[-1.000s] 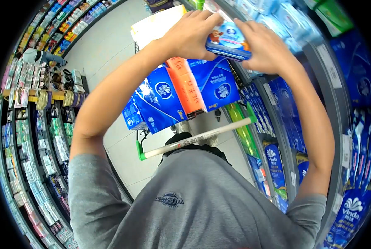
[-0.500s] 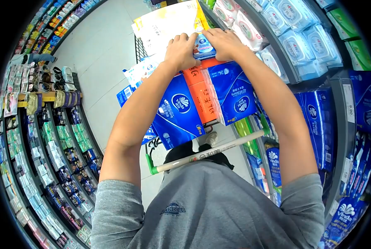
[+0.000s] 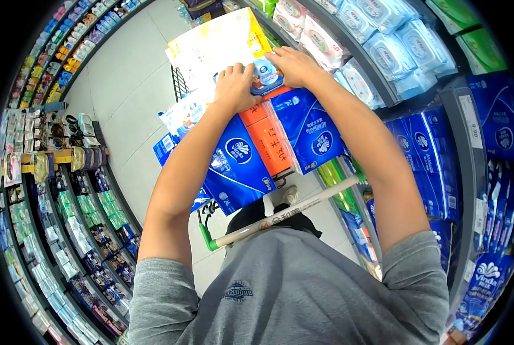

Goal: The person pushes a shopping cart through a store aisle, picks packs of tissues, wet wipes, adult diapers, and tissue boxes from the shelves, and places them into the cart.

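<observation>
A small blue pack of wipes point(image 3: 265, 75) lies on the goods in a shopping cart, between my two hands. My left hand point(image 3: 234, 89) is curled at its left end, thumb at the lower edge. My right hand point(image 3: 296, 66) grips its right end, with fingertips along the upper edge. Below them is an orange pack point(image 3: 268, 144), flanked by a blue Vinda tissue pack point(image 3: 239, 152) and a second blue tissue pack point(image 3: 314, 129). A large white and yellow package point(image 3: 216, 46) sits beyond my hands. The undersides of my fingers are partly hidden.
The cart handle point(image 3: 285, 214) with green ends crosses in front of my body. Shelves on the right hold light-blue wipes packs point(image 3: 377, 52) and blue tissue packs point(image 3: 423, 149). Another shelf unit point(image 3: 67, 230) runs along the left, beyond the tiled floor point(image 3: 119, 75).
The cart, its goods and my hands appear lower and further left in view. My left fingers have shifted off the wipes pack's top edge, so more of it shows.
</observation>
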Available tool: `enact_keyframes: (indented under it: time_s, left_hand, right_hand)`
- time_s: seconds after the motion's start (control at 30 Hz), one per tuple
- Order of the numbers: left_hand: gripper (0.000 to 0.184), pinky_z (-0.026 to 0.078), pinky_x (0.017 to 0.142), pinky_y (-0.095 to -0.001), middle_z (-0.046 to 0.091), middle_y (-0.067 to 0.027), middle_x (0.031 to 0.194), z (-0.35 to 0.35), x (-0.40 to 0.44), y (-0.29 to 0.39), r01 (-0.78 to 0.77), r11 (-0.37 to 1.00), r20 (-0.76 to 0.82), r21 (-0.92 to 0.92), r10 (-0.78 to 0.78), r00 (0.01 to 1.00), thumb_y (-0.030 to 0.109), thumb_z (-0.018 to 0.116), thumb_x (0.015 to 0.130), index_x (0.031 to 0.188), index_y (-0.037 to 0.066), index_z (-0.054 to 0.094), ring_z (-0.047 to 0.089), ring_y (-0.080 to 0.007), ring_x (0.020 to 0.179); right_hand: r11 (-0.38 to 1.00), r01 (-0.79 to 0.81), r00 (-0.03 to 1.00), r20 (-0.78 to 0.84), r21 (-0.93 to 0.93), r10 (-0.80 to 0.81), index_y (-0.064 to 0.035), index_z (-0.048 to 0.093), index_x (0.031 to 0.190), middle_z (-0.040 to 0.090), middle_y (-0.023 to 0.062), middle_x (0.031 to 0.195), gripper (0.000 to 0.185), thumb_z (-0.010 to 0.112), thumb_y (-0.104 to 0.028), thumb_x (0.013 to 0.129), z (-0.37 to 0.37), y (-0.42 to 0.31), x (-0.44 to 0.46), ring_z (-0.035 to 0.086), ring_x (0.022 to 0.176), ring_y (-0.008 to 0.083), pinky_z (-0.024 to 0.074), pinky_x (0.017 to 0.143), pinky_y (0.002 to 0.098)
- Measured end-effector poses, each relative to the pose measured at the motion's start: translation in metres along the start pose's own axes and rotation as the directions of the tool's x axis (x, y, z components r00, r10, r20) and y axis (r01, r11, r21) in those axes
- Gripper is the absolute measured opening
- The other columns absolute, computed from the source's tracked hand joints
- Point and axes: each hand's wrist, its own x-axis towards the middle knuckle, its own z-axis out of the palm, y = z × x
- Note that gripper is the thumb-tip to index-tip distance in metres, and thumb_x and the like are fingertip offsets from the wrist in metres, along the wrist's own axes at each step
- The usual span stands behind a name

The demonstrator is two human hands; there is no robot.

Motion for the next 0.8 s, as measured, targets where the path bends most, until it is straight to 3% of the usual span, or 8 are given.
enact_keyframes:
  time_s: [0.13, 0.2, 0.37, 0.47, 0.53, 0.57, 0.63, 0.8]
  left_hand:
    - [0.084, 0.042, 0.097, -0.0438, 0.056, -0.0155, 0.119, -0.001, -0.004, 0.005, 0.023, 1.0, 0.011, 0.018, -0.023, 1.0, 0.037, 0.085, 0.061, 0.133, 0.009, 0.049, 0.053, -0.0343, 0.113]
    - [0.084, 0.042, 0.097, -0.0442, 0.056, -0.0151, 0.12, -0.001, -0.006, 0.004, -0.001, 1.0, 0.008, 0.01, 0.001, 1.0, 0.037, 0.084, 0.062, 0.133, 0.009, 0.049, 0.053, -0.0349, 0.113]
    - [0.074, 0.043, 0.094, -0.0473, 0.056, -0.0161, 0.117, 0.01, -0.005, -0.003, -0.052, 0.998, -0.069, -0.019, 0.051, 0.996, 0.033, 0.083, 0.063, 0.125, 0.008, 0.052, 0.053, -0.0366, 0.112]
    - [0.072, 0.043, 0.095, -0.0478, 0.056, -0.0191, 0.12, 0.006, 0.0, 0.004, -0.061, 0.998, -0.047, 0.017, 0.062, 0.997, 0.031, 0.081, 0.063, 0.124, 0.007, 0.054, 0.053, -0.0377, 0.113]
    - [0.063, 0.042, 0.097, -0.0476, 0.055, -0.0206, 0.124, 0.004, 0.006, 0.007, -0.067, 0.998, -0.023, 0.012, 0.067, 0.997, 0.027, 0.078, 0.068, 0.123, 0.006, 0.056, 0.053, -0.0384, 0.115]
    - [0.058, 0.041, 0.098, -0.0474, 0.054, -0.0206, 0.126, 0.009, 0.013, 0.001, -0.076, 0.995, -0.078, 0.062, 0.081, 0.994, 0.026, 0.075, 0.07, 0.122, 0.006, 0.058, 0.053, -0.0382, 0.115]
    - [0.049, 0.039, 0.1, -0.0473, 0.055, -0.0193, 0.128, 0.001, 0.023, 0.016, -0.056, 0.99, -0.124, 0.129, 0.072, 0.99, 0.021, 0.07, 0.076, 0.121, 0.007, 0.06, 0.054, -0.0368, 0.115]
    - [0.031, 0.046, 0.09, -0.0435, 0.064, -0.0167, 0.109, -0.044, 0.062, 0.105, -0.379, 0.925, -0.42, -0.035, 0.331, 0.845, 0.01, 0.067, 0.078, 0.108, 0.005, 0.064, 0.059, -0.0361, 0.103]
  right_hand:
    - [0.994, 0.055, 0.982, -0.184, 0.092, -0.037, -0.0058, 0.056, 0.129, 0.053, 0.0179, 0.133, 0.053, 0.068, -0.007, 0.077, -0.043, -0.014, -0.038, 0.049, 0.125, 0.0324, 0.0417, 0.104, 0.0417]
    - [0.958, 0.257, 0.904, -0.382, 0.124, -0.193, -0.0046, 0.06, 0.122, 0.056, 0.0171, 0.129, 0.045, 0.07, -0.011, 0.079, -0.074, -0.025, -0.073, 0.052, 0.122, 0.0323, 0.0432, 0.101, 0.0419]
    - [0.9, 0.403, 0.799, -0.544, 0.166, -0.257, -0.006, 0.065, 0.109, 0.066, 0.0106, 0.104, 0.034, 0.072, -0.016, 0.078, -0.179, -0.066, -0.206, 0.064, 0.097, 0.0273, 0.0528, 0.083, 0.0381]
    - [0.939, 0.32, 0.843, -0.491, 0.124, -0.223, -0.0079, 0.068, 0.108, 0.066, 0.0079, 0.106, 0.032, 0.071, -0.021, 0.079, -0.234, -0.085, -0.293, 0.066, 0.092, 0.0242, 0.0559, 0.078, 0.0386]
    - [0.931, 0.33, 0.626, -0.702, -0.156, -0.339, -0.009, 0.069, 0.102, 0.068, 0.0065, 0.097, 0.024, 0.07, -0.019, 0.08, -0.252, -0.094, -0.333, 0.067, 0.082, 0.0205, 0.0568, 0.067, 0.0345]
    - [0.942, 0.298, 0.632, -0.707, -0.156, -0.317, -0.009, 0.069, 0.102, 0.068, 0.0065, 0.097, 0.024, 0.07, -0.019, 0.08, -0.271, -0.108, -0.354, 0.067, 0.082, 0.0205, 0.0568, 0.067, 0.0345]
    - [0.999, 0.045, 0.851, -0.523, -0.013, -0.045, -0.0084, 0.069, 0.097, 0.066, 0.0043, 0.084, 0.016, 0.067, -0.01, 0.081, -0.305, -0.135, -0.388, 0.063, 0.069, 0.0137, 0.0528, 0.055, 0.0264]
    - [0.996, -0.047, 0.74, -0.667, 0.077, 0.086, -0.0077, 0.068, 0.095, 0.064, 0.0032, 0.08, 0.014, 0.065, -0.007, 0.081, -0.308, -0.14, -0.442, 0.062, 0.066, 0.0123, 0.0511, 0.053, 0.0249]
